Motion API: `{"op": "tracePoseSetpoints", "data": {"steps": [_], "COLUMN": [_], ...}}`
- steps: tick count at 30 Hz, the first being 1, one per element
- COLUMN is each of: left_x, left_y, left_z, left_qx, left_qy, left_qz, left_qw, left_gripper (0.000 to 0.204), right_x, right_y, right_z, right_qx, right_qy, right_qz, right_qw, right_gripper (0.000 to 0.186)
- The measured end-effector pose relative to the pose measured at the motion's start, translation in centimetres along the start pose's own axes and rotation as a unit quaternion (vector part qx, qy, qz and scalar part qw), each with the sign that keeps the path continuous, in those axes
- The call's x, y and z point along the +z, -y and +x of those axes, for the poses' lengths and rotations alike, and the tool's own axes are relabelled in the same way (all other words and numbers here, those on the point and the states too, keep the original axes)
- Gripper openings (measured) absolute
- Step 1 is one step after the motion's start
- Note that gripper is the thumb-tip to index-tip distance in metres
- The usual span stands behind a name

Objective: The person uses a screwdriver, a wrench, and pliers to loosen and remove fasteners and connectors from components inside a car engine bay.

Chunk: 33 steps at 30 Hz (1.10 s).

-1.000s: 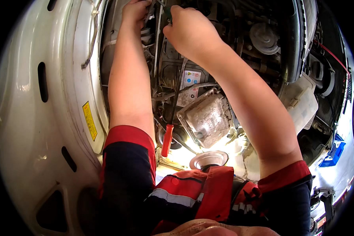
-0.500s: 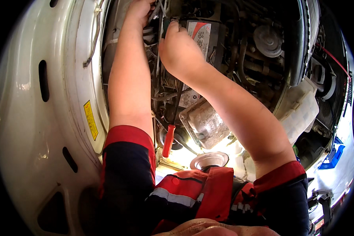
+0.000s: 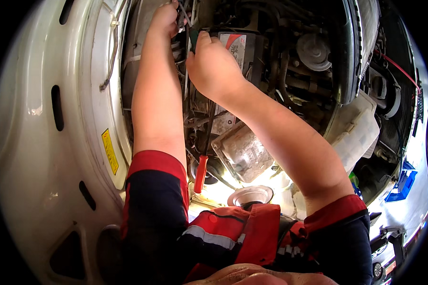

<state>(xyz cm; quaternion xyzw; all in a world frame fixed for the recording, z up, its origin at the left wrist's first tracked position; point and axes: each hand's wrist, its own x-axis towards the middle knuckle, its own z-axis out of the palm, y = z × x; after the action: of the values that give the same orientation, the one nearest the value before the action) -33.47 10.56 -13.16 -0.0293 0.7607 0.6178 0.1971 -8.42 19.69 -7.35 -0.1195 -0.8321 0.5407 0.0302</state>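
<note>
My right hand (image 3: 215,65) is closed around the dark green handle of a screwdriver (image 3: 193,39). Its thin metal shaft runs up and left toward my left hand (image 3: 164,20), at the top edge of the engine bay. The left fingers are curled by a small grey metal part near the shaft's end; what they grip is mostly hidden. Below my right hand, a second screwdriver with a red handle (image 3: 201,175) stands handle-down among the hoses, its long dark shaft reaching upward. A car battery (image 3: 257,50) with a white and red label lies just right of my right hand.
A dusty plastic box (image 3: 242,152) sits below the battery, near a bright work light's glow. The pale raised hood (image 3: 38,156) fills the left side. To the right are a translucent tank (image 3: 354,135), a black crossbar (image 3: 349,61) and a blue tray (image 3: 402,185) on the floor.
The view has shifted slightly. My right hand and the green-handled screwdriver have tilted, its handle now showing more above the fist. Both hands remain in the same area.
</note>
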Motion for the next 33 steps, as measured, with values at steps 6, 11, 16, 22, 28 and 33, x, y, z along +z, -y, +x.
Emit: {"op": "tracePoseSetpoints", "data": {"steps": [6,11,16,22,28,33], "left_x": [-1.0,-1.5,-4.8,-1.5,-0.4,-0.9], "left_y": [1.3,2.6,2.4,1.2,1.8,2.0], "left_z": [1.2,2.8,4.1,2.5,0.1,1.2], "left_qx": [-0.001,-0.013,-0.022,-0.044,0.033,0.013], "left_qy": [0.029,0.049,0.086,0.037,0.005,0.042], "left_qz": [-0.046,-0.055,-0.087,-0.044,-0.003,-0.035], "left_qw": [0.998,0.997,0.992,0.997,0.999,0.998], "left_gripper": [0.035,0.036,0.038,0.037,0.034,0.032], "right_x": [-1.1,-1.2,-4.1,-7.2,-1.3,-1.0], "right_y": [1.2,0.5,2.5,3.2,1.3,1.2], "right_z": [-0.5,-0.3,0.8,1.6,0.4,0.3], "right_qx": [0.046,0.023,-0.003,0.022,-0.009,0.069], "right_qy": [0.057,-0.002,-0.047,0.038,0.045,0.076], "right_qz": [-0.028,-0.024,0.047,0.016,-0.133,0.049], "right_qw": [0.997,0.999,0.998,0.999,0.990,0.994], "right_gripper": [0.059,0.050,0.035,0.035,0.048,0.068]}}
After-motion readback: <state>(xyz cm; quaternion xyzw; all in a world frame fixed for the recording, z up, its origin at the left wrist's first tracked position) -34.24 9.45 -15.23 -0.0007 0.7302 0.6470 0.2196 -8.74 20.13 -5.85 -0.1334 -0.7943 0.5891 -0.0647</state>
